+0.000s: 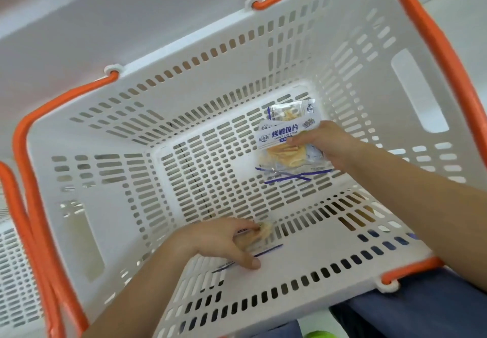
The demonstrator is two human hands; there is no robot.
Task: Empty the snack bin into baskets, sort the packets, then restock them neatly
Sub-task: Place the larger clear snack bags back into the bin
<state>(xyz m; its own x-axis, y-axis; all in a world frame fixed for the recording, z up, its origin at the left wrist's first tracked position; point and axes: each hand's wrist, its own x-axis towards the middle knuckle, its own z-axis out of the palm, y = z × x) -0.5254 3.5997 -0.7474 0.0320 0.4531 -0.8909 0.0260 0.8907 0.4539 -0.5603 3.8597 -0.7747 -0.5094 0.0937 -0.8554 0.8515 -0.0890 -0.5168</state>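
Observation:
A white slotted basket (87, 153) with orange handles fills the view. Inside it at the right, my right hand (329, 144) grips a clear cod fillet packet (286, 137) with purple print. A second packet of the same kind (290, 109) lies partly under it on the basket floor. My left hand (224, 237) reaches over the near wall and pinches another clear packet (266, 232) against the wall's inner side; most of that packet is hidden by my fingers.
A second white basket with orange handles (10, 232) stands at the left edge. A pale shelf or wall (131, 8) runs behind the basket. Dark blue cloth (421, 311) and a green object (319, 335) show at the bottom right.

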